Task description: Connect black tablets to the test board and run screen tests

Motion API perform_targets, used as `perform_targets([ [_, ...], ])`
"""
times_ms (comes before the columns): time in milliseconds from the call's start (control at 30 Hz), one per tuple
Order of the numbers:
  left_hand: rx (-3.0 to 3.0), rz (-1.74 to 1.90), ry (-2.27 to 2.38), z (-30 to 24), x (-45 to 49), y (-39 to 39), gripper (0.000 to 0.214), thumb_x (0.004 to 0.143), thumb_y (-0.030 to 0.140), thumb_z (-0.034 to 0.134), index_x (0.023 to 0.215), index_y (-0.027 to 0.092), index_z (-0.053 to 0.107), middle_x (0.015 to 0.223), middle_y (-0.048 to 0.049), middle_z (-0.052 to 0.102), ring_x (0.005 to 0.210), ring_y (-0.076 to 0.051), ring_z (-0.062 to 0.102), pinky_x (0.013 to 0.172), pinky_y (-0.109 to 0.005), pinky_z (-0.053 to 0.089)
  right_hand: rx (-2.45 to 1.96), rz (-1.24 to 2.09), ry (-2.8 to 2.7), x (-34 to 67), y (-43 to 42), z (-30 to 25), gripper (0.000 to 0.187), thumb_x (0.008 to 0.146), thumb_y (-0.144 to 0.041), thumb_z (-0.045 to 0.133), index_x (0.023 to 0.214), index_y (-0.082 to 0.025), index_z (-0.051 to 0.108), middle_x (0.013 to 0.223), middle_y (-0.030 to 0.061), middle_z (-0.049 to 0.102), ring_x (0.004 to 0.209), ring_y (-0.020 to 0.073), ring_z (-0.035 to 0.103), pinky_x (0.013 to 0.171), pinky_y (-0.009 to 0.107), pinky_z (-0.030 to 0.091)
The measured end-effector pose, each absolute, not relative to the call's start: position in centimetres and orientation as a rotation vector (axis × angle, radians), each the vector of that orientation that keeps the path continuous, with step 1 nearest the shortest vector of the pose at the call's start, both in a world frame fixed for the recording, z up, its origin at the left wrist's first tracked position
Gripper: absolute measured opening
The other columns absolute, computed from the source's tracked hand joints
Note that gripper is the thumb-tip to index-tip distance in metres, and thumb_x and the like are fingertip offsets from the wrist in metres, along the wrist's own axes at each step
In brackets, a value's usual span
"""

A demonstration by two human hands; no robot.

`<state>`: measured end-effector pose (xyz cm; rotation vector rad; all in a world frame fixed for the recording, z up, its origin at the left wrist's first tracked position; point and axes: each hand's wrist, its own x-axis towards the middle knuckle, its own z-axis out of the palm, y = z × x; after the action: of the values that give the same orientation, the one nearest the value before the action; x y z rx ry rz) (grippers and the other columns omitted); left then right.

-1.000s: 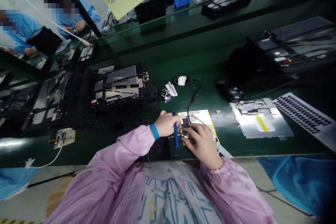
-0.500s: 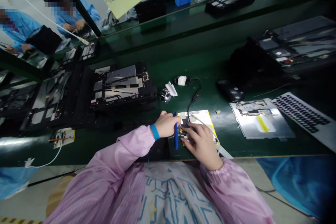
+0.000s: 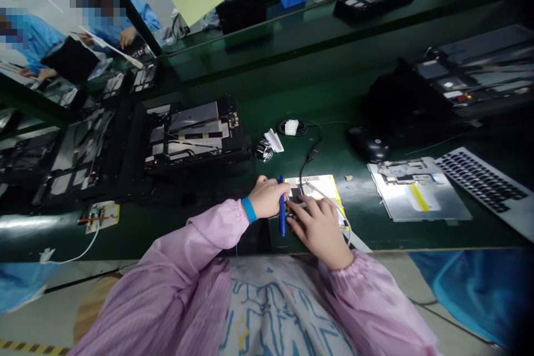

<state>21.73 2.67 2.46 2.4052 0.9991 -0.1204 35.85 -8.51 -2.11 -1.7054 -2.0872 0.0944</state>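
Observation:
My left hand (image 3: 267,197) is closed around a thin blue tool (image 3: 282,217) that points down toward me. My right hand (image 3: 319,225) lies fingers-down on a small dark part on a yellow-edged white pad (image 3: 323,184) near the front edge of the green bench. A black cable (image 3: 306,161) and a white cable (image 3: 329,200) run onto the pad beside my right hand. What sits under my fingers is hidden.
An opened black device (image 3: 194,136) lies left of centre, with more opened units (image 3: 70,158) further left. A silver metal cover (image 3: 417,189), a keyboard (image 3: 484,181) and a black mouse (image 3: 369,147) lie right. Other people in blue coats work at the back left.
Both hands stay on the pad; the view shifted slightly. A co-worker's hands came into view at the top of the picture.

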Motion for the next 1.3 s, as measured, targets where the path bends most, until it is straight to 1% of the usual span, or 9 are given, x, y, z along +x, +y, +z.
perform_targets([
  [167, 2.409, -0.121, 1.013, 2.6, 21.8, 2.6, 0.005, 0.078, 0.015, 0.051, 0.075, 0.018, 0.053, 0.072, -0.0013, 0.061, 0.079, -0.018, 0.055, 0.080, -0.036, 0.030, -1.700, 0.110, -2.105, 35.9, -8.4, -2.0, 0.034, 0.090, -0.036, 0.048, 0.120, -0.024, 0.060, 0.121, 0.0094, 0.058, 0.097, 0.0287, 0.047, 0.087, 0.048, 0.040],
  [300, 2.371, -0.043, 1.067, 2.5, 21.6, 2.6, 0.013, 0.081, 0.030, 0.058, 0.077, 0.019, 0.051, 0.076, -0.0020, 0.061, 0.081, -0.019, 0.055, 0.082, -0.037, 0.033, -1.582, 0.223, -2.014, 37.0, -8.4, -2.4, 0.031, 0.088, -0.019, 0.043, 0.116, -0.021, 0.057, 0.118, 0.0105, 0.056, 0.101, 0.0262, 0.049, 0.087, 0.044, 0.043],
  [567, 2.249, 0.543, 1.079, 3.8, 20.7, 0.9, 0.013, 0.081, 0.025, 0.055, 0.076, 0.020, 0.044, 0.083, -0.0042, 0.059, 0.083, -0.018, 0.053, 0.079, -0.032, 0.043, -1.646, 0.096, -2.110, 37.5, -7.5, -1.9, 0.017, 0.084, -0.014, 0.049, 0.093, -0.018, 0.063, 0.098, 0.0100, 0.059, 0.094, 0.0249, 0.050, 0.080, 0.038, 0.040],
  [733, 2.349, 0.221, 1.015, 5.0, 20.5, -1.1, 0.009, 0.082, 0.023, 0.054, 0.079, 0.019, 0.047, 0.075, -0.0026, 0.057, 0.070, -0.017, 0.056, 0.065, -0.028, 0.042, -1.722, 0.103, -2.136, 37.4, -7.3, -1.4, 0.014, 0.083, -0.013, 0.051, 0.089, -0.017, 0.063, 0.081, 0.0072, 0.061, 0.084, 0.0235, 0.050, 0.075, 0.037, 0.037],
  [833, 2.368, 0.069, 1.058, 5.3, 20.7, -2.0, 0.007, 0.084, 0.023, 0.052, 0.081, 0.019, 0.047, 0.077, -0.0038, 0.059, 0.068, -0.018, 0.057, 0.060, -0.028, 0.040, -1.585, 0.332, -2.011, 37.4, -7.5, -0.9, 0.014, 0.086, -0.013, 0.047, 0.086, -0.017, 0.061, 0.079, 0.0060, 0.061, 0.080, 0.0211, 0.052, 0.074, 0.035, 0.040],
  [967, 2.169, 0.186, 0.959, 5.3, 20.9, -2.1, 0.013, 0.083, 0.019, 0.053, 0.076, 0.019, 0.042, 0.074, -0.0007, 0.058, 0.065, -0.014, 0.054, 0.058, -0.024, 0.037, -1.368, 0.728, -1.658, 37.2, -7.7, 0.0, 0.008, 0.087, -0.026, 0.054, 0.085, -0.019, 0.058, 0.079, 0.0034, 0.063, 0.073, 0.0166, 0.058, 0.067, 0.029, 0.046],
  [1067, 2.006, 0.273, 0.909, 5.2, 20.8, -1.6, 0.020, 0.083, 0.017, 0.053, 0.070, 0.019, 0.038, 0.062, 0.0040, 0.051, 0.057, -0.009, 0.047, 0.056, -0.021, 0.034, -1.344, 0.898, -1.424, 37.3, -7.7, 0.3, 0.017, 0.081, -0.036, 0.063, 0.081, -0.020, 0.056, 0.074, 0.0017, 0.063, 0.066, 0.0152, 0.060, 0.062, 0.028, 0.049],
  [1167, 1.999, 0.308, 0.992, 4.7, 20.3, -1.1, 0.024, 0.081, 0.016, 0.054, 0.066, 0.019, 0.036, 0.056, 0.0066, 0.042, 0.053, -0.008, 0.039, 0.054, -0.021, 0.030, -1.383, 0.876, -1.320, 37.6, -7.8, -0.3, 0.018, 0.082, -0.037, 0.062, 0.081, -0.020, 0.057, 0.073, 0.0020, 0.064, 0.065, 0.0153, 0.061, 0.061, 0.029, 0.051],
  [1300, 2.119, 0.304, 1.076, 3.6, 19.5, -1.1, 0.022, 0.080, 0.013, 0.052, 0.065, 0.019, 0.037, 0.059, 0.0052, 0.041, 0.055, -0.009, 0.039, 0.055, -0.022, 0.029, -1.464, 0.560, -1.508, 37.7, -8.2, -1.6, 0.010, 0.086, -0.027, 0.056, 0.081, -0.019, 0.060, 0.079, 0.0047, 0.066, 0.074, 0.0175, 0.062, 0.069, 0.033, 0.052],
])
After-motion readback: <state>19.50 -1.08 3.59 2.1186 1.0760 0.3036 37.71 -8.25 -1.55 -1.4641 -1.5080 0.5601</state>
